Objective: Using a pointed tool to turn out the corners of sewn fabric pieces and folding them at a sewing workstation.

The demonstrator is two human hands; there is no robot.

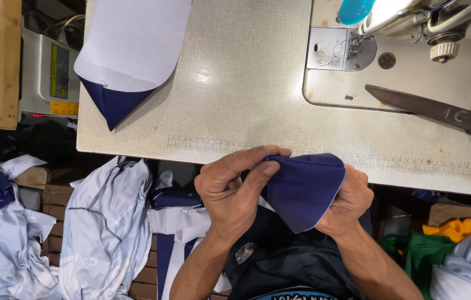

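A small navy-blue fabric piece [302, 189] with a white edge is held up at the near edge of the sewing table [246, 100]. My left hand [233, 191] pinches its upper left corner between thumb and fingers. My right hand [346, 203] grips the right side from behind, mostly hidden by the cloth. Both hands hover just off the table's front edge, above my lap.
A sewing machine [413, 22] stands at the back right, with large shears [441, 114] lying on its base. A white-and-navy fabric stack [130, 50] lies at the table's back left. Pale grey garments [102, 222] pile up on the left, and yellow [455, 226] and green cloth sits at the lower right.
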